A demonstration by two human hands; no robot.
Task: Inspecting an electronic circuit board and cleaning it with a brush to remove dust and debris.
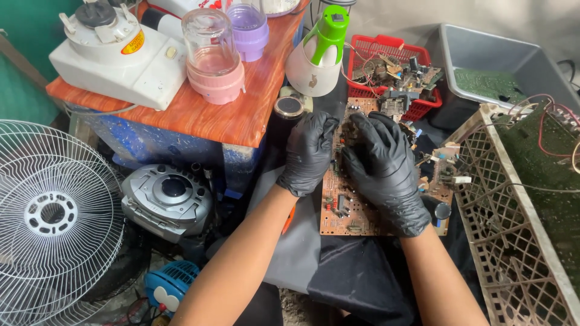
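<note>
A brown circuit board [344, 211] with many small parts lies on dark cloth in front of me. Both my hands wear black gloves. My left hand [308, 151] grips the board's upper left edge, fingers curled over it. My right hand [383, 169] lies across the middle of the board, fingers bent onto its top end next to the left hand. What the fingertips pinch is hidden.
A red basket [417, 111] of board scraps stands behind. A grey bin [483, 54] and a beige lattice crate [513, 241] with green boards are at right. An orange table [199, 111] carries blender parts at left. Below it are a fan guard [54, 217] and a silver disc player [166, 199].
</note>
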